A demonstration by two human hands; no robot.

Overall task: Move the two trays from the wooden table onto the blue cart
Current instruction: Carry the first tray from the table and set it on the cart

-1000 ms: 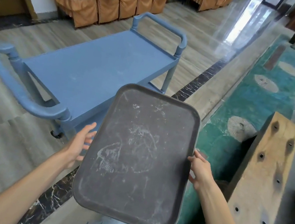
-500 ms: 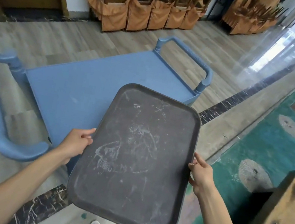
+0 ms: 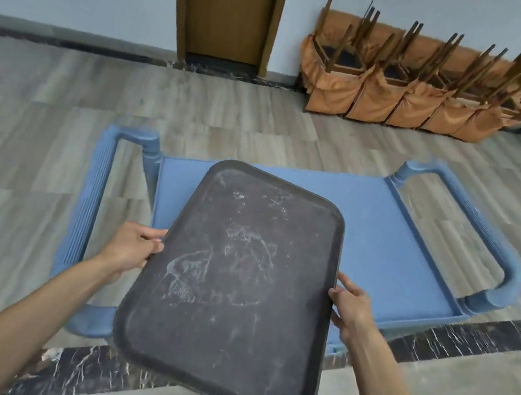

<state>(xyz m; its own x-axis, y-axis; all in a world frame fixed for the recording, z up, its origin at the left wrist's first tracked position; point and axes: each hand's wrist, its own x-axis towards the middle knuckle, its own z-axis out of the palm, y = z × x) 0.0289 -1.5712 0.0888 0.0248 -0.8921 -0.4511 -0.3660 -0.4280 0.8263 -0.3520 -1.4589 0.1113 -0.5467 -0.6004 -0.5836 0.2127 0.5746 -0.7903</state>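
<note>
Holding one dark tray [image 3: 237, 283] in both hands, up in the air over the near edge of the blue cart [image 3: 391, 255]. Left hand [image 3: 134, 246] is clamped on the tray's left long edge, thumb on top of the rim, the other fingers under it and out of sight. Right hand [image 3: 353, 306] grips the right long edge the same way, thumb and a couple of fingertips showing at the rim. Tray is turned at an angle to the cart, far end over the cart top, near end sticking out over the floor toward me.

Progress, my call: first tray is in transit, not yet set down. Cart top shows bare blue wherever the tray doesn't cover it, so I see no tray delivered so far. Left to do: lower this one flat onto the cart, let go, go fetch the second one, place it too.

What I can't see: the wooden table and the other tray are both out of frame. The part of the cart top under the tray is hidden, so I can't rule out something lying there. I can't tell how high the tray hangs above the cart. Cart's lower shelf and wheels are mostly hidden, and its left handle [image 3: 91, 202] is smeared by blur. Stacked chairs [image 3: 406, 94] by the wall, not relevant.
</note>
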